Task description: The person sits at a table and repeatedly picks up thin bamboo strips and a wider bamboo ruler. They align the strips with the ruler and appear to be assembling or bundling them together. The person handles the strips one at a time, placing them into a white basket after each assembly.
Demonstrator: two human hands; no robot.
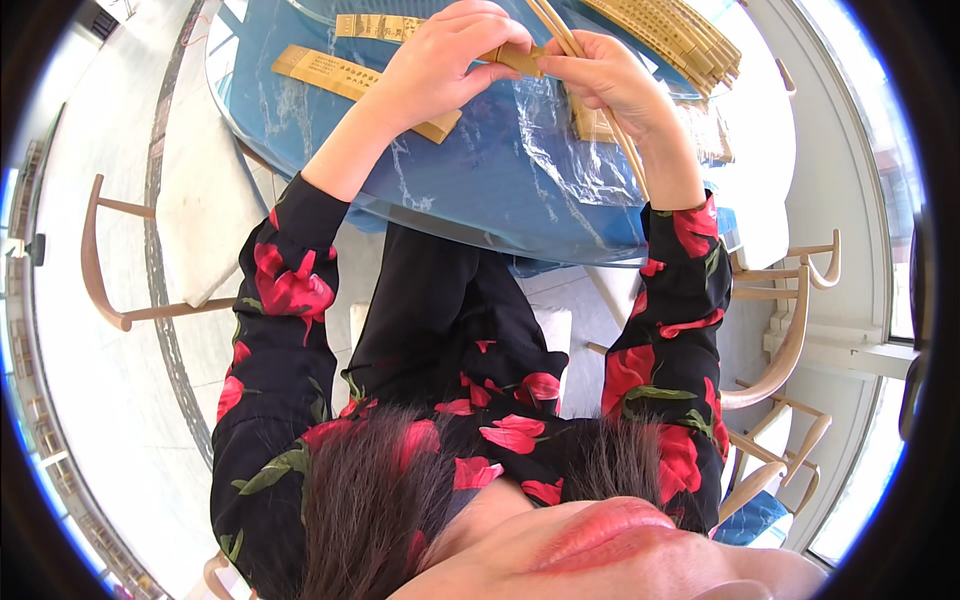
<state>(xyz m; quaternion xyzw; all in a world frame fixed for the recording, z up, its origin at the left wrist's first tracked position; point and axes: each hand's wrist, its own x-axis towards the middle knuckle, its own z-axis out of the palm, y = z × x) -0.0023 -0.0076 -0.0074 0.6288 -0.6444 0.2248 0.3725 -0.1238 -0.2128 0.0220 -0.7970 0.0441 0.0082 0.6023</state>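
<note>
Over the blue marbled table (480,215), my two hands meet at a gold-brown paper chopstick sleeve (519,60). My left hand (440,62) pinches one end of it between thumb and fingers. The other end sits at the fingertips of my right hand (618,88), which also holds a pair of pale wooden chopsticks (627,150) slanting across the palm. Below my left wrist lies a printed paper sleeve (325,70), partly hidden by the forearm. Another printed sleeve (372,26) lies farther back, and a further one (592,122) shows under my right hand.
A fanned stack of gold-brown sleeves (672,42) is at the far right of the table. Crinkled clear plastic film (575,172) spreads near my right wrist. Wooden-armed chairs stand at the left (118,318) and right (785,345).
</note>
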